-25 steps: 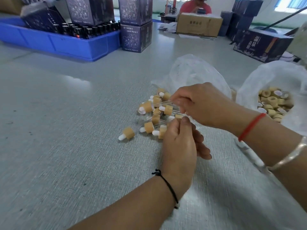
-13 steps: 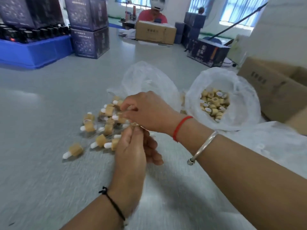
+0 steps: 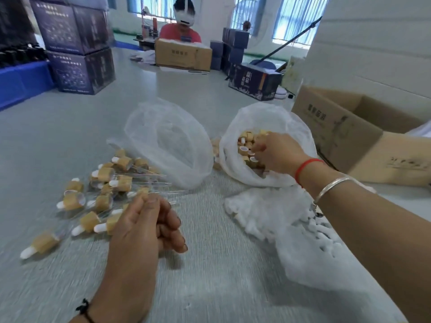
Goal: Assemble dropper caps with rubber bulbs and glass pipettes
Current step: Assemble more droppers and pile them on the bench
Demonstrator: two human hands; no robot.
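A pile of assembled droppers (image 3: 102, 183), with tan caps, white bulbs and glass pipettes, lies on the grey table (image 3: 70, 136) at left centre. My left hand (image 3: 144, 229) hovers at the pile's right edge with curled fingers, thumb and forefinger pinching a dropper (image 3: 143, 191) by its cap. My right hand (image 3: 277, 155) reaches into a white plastic bag (image 3: 279, 117) of loose tan caps (image 3: 247, 136), fingertips down among them. Blur hides whether it holds one.
A near-empty clear bag (image 3: 168, 141) lies between pile and cap bag. A bag of white bulbs (image 3: 291, 220) lies under my right forearm. An open cardboard box (image 3: 349, 138) stands at right. Dark cartons (image 3: 79, 52), a blue crate (image 3: 21, 82) and a seated person (image 3: 180, 31) are beyond.
My right hand has left the dropper both hands were holding and swung right into the bag of caps. My left hand stays by the pile. The camera has turned right.
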